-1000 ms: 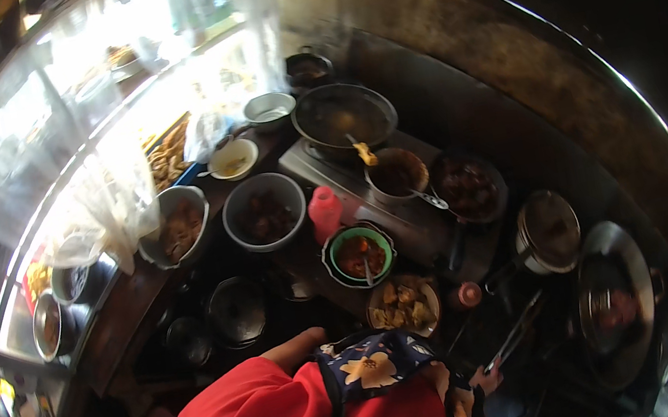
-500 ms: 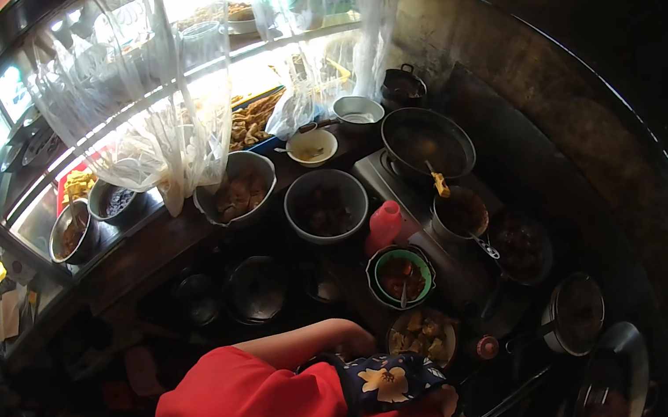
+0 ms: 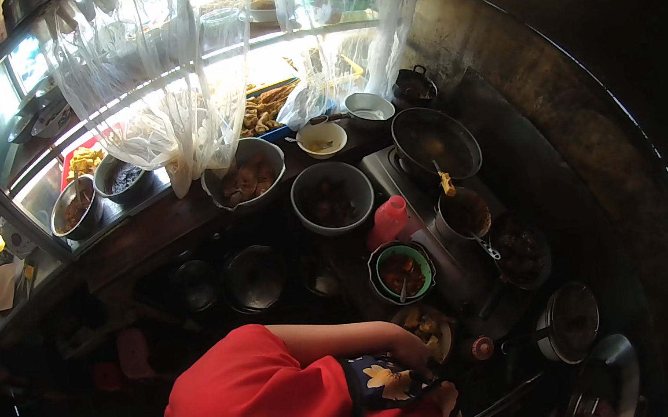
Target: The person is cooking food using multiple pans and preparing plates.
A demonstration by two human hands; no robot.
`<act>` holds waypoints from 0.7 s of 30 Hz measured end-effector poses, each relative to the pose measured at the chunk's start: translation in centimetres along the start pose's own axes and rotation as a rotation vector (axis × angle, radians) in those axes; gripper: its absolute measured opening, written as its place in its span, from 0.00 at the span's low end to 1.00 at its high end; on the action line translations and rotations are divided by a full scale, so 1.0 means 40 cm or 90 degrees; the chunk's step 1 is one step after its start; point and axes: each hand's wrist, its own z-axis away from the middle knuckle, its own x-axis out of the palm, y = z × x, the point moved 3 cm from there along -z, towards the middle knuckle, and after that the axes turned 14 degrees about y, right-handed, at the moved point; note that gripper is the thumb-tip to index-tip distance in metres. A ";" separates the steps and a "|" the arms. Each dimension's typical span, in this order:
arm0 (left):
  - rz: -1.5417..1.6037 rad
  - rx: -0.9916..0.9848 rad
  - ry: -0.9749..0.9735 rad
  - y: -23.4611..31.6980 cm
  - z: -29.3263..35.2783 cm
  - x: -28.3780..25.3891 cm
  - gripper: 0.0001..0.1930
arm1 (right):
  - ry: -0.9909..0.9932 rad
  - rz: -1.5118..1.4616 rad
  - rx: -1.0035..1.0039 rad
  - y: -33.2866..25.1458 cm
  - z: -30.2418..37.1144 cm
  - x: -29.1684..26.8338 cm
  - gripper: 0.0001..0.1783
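Note:
My left arm, in a red sleeve, stretches across to the right. My left hand (image 3: 413, 350) hangs at the near left side of a bowl (image 3: 450, 341) of yellowish-brown food pieces and covers part of it. Its fingers are dark and partly hidden, so I cannot make out what they hold, if anything. A navy flowered cloth (image 3: 387, 380) lies against my red clothing just below. My right hand is not to be seen. Beyond the bowl stands a green-rimmed bowl (image 3: 423, 260) of red sauce with a spoon in it.
A pink jug (image 3: 390, 218), a grey basin (image 3: 338, 223) and a stove (image 3: 385, 166) bearing a wok (image 3: 439, 136) lie farther off. A saucepan (image 3: 577, 317) stands at right. A plastic curtain (image 3: 178, 84) hangs before a lit food case. A small red-topped container (image 3: 483, 348) sits beside the bowl.
My left forearm has straightened and reached right, bringing my hand to the bowl of food pieces. The view has shifted slightly.

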 end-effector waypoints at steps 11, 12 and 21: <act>0.008 -0.056 -0.002 0.016 -0.001 0.057 0.34 | -0.022 -0.016 -0.024 0.000 -0.012 0.028 0.22; 0.106 -0.083 -0.029 -0.013 -0.015 0.079 0.34 | -0.025 -0.019 -0.028 0.001 -0.014 0.030 0.22; 0.411 -0.114 -0.101 -0.207 -0.091 0.271 0.24 | -0.061 -0.058 -0.051 0.027 -0.014 0.032 0.22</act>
